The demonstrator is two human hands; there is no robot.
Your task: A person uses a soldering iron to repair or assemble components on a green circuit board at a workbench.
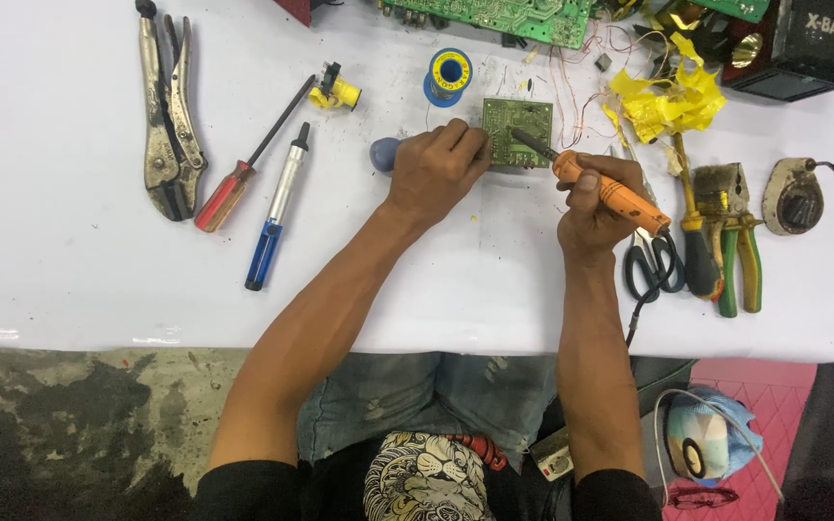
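Note:
My right hand [589, 210] grips an orange-handled soldering iron [613, 190] with its tip touching a small green circuit board [519, 130] on the white table [69, 260]. My left hand [433, 170] rests on the table with its fingers pressed against the board's left edge. A blue rounded object [383, 152] peeks out from behind the left hand.
Locking pliers [170, 125], a red-handled screwdriver [234, 183], a blue and silver desoldering pump [276, 207] and a blue solder spool [448, 76] lie to the left. Scissors [651, 262], green-handled pliers [736, 251], yellow tape scraps [673, 96], a larger circuit board [504, 14] and a black speaker box [808, 43] crowd the right.

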